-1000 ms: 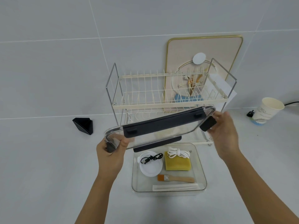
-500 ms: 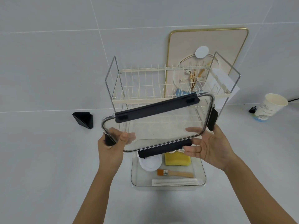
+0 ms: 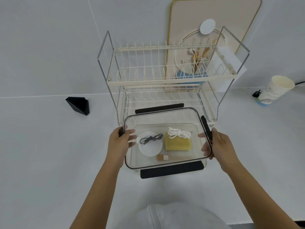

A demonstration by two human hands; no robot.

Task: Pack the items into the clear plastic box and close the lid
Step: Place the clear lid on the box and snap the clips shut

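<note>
On the white counter [image 3: 49, 162], the left hand [image 3: 118, 144] grips the lid [image 3: 166, 116] by its left edge. The lid sits over the clear box [image 3: 203, 164], above a white dish [image 3: 150, 147], black cord [image 3: 151, 138], sponge [image 3: 178, 143], rope [image 3: 179, 133] and brush [image 3: 163, 157]. The right hand [image 3: 220, 146] grips the lid's right edge.

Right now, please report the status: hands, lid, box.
Left hand and right hand grip lid by its short ends. Lid over clear box, latches not closed. Items inside. Nothing in the way.
</note>
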